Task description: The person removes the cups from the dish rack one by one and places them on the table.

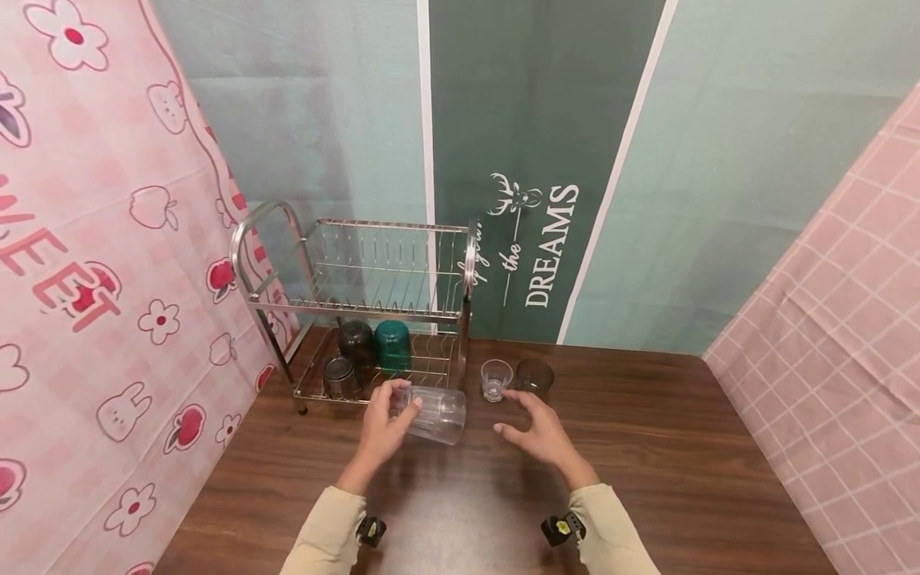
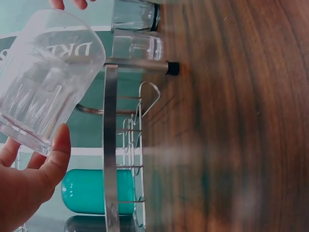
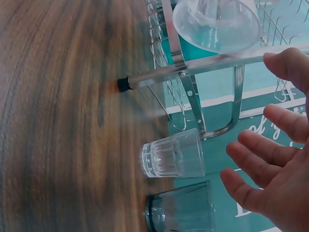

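Large clear glass (image 1: 438, 415), one: centre of the head frame, just in front of the rack's lower front edge; held on its side above the bench (image 1: 647, 455), mouth to the right of the frame.

Left hand (image 1: 384, 423), one: grasping the large glass by its base end, fingers and thumb around it; the mouth rim is unobstructed.

Right hand (image 1: 539, 431), one: released, fingers extended and spread, right of centre. A gap parts its thumb from the large glass's rim. Its index fingertip overlaps the small clear glass (image 1: 494, 387) in the head view; contact cannot be told there.

Small clear glass, one: upright, centre right, a narrow gap from the rack's right leg.

Dark glass (image 1: 535, 374), one: upright, just right of the small one, near the bench's back edge.

Metal rack (image 1: 470, 267), one: two tiers, left of centre, standing toward the back edge. Lower tier, left to middle: dark tumbler (image 1: 341, 377) at the front edge, dark cup (image 1: 356, 342) behind, teal cup (image 1: 392, 345) beside that, base up.

Room: widest stretch of bench runs right from the dark glass to the pink checked cloth (image 1: 848, 359); another lies between the forearms, lower centre.
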`<state>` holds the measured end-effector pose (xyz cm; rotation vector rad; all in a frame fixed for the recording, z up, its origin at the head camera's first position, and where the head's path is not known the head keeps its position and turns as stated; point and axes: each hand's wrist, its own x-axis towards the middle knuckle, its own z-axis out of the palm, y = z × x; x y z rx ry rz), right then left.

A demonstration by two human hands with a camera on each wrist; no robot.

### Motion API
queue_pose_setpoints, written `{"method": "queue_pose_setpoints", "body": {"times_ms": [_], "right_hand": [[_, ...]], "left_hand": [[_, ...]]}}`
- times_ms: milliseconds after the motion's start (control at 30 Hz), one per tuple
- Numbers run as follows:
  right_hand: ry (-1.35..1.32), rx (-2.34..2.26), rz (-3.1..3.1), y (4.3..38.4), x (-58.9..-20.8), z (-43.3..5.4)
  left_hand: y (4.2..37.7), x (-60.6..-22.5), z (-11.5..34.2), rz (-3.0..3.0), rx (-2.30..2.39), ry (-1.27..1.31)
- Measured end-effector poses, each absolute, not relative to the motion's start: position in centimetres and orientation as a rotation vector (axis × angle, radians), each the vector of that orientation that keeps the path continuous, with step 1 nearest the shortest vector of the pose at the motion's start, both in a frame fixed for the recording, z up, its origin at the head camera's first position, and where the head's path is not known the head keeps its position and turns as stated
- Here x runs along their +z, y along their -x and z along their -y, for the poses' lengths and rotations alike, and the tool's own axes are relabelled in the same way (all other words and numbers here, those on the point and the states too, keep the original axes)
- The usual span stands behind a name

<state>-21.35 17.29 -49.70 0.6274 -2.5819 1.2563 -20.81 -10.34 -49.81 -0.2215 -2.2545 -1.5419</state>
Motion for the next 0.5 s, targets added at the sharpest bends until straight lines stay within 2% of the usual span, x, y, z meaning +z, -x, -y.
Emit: {"method": "queue_pose_setpoints", "body": {"times_ms": [333,500], "right_hand": [[-0.502,1.522,2.484,20.4,-50.4,-16.1],[-0.526,1.569,2.432,19.6,-49.6,-15.3]], "left_hand": [[20.5,-50.3,9.5,2.212,-1.695,0.2],[20.3,-50.4,9.1,2.216,-1.742,0.183]]}}
